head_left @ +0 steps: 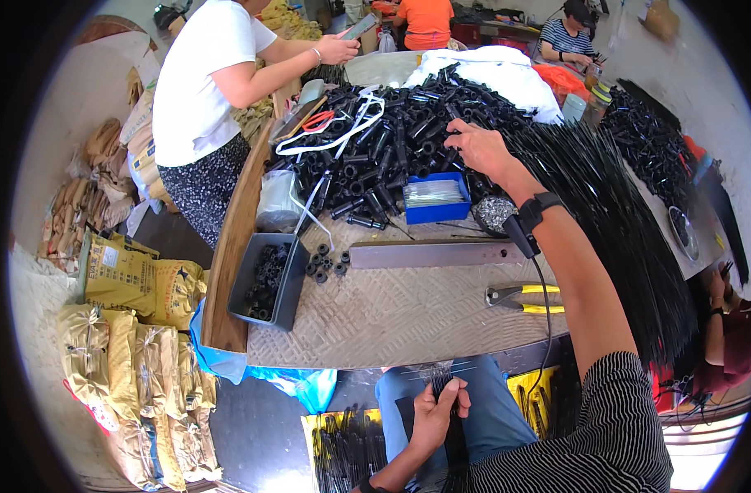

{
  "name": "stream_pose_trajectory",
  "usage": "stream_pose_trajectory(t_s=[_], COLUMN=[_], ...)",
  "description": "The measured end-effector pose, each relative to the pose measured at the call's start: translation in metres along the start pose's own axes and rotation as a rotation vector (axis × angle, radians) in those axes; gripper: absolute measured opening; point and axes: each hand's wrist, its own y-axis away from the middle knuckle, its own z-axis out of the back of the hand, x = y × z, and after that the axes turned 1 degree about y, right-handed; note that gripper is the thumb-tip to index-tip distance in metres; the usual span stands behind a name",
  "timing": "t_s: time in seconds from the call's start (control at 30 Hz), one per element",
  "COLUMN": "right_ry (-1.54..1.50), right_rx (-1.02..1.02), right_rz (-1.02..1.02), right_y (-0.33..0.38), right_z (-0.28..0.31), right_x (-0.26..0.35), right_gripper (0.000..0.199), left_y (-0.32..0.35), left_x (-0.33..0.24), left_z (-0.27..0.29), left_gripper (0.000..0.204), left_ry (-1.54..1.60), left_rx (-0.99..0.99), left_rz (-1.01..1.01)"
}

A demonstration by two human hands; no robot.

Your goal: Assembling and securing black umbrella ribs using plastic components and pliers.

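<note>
Left on the bench [363,318], between eight and nine o'clock, a grey bin [290,289] holds small dark rings. At twelve lie the black tubes [421,135], heaped with their long axes pointing every way. Each looks light, hard and smooth, so likely to roll or slip; the middle of the barrel should be the surest hold. Between five and six, over the lap, the left grip [437,415] is wrapped round a bundle [458,448] of thin dark strands. The bundle's long axis runs nearly twelve to six, its greyish end toward twelve. It is probably light; single strands should flex and slide past one another, so squeezing all round the middle seems best. At half past one, the right grip [478,149] is over the tubes, fingers bent; I cannot tell whether it pinches one. Near three, long black rods [610,222] slant from eleven to five, likely springy, and better gathered mid-length than by their ends.
</note>
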Motion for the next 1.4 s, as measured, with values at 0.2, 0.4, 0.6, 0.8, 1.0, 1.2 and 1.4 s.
stream_pose_trajectory(t_s=[0.2,0.4,0.6,0.8,1.0,1.2,1.4], right_ry=[-0.197,-0.233,-0.416,-0.058,-0.071,-0.566,-1.193], right_rx=[-0.064,0.011,-0.068,0.047,-0.077,-0.104,-0.037], right_rz=[-0.018,-0.065,0.311,0.386,0.475,0.136,-0.217], right_y=[0.003,0.000,0.008,0.009,0.014,0.041,0.146], right_z=[0.016,0.018,0.020,-0.008,-0.005,0.067,0.114], right_x=[0.022,0.045,0.101,0.119,0.132,0.130,0.129], right_gripper=[0.014,0.006,0.014,0.015,0.020,0.025,0.020], left_y=[0.002,0.003,0.003,0.003,0.012,0.021,0.026], left_x=[-0.002,-0.005,-0.004,-0.003,-0.009,-0.012,-0.005], left_z=[-0.002,-0.006,-0.002,-0.004,-0.001,-0.007,-0.015], left_gripper=[0.022,0.021,0.021,0.020,0.022,0.021,0.028], left_ry=[-0.002,-0.003,-0.007,-0.036,-0.108,-0.049,0.087], left_rx=[-0.001,0.013,-0.014,0.049,0.087,0.117,0.010], left_rz=[-0.001,-0.011,-0.008,-0.047,-0.038,-0.065,-0.173])
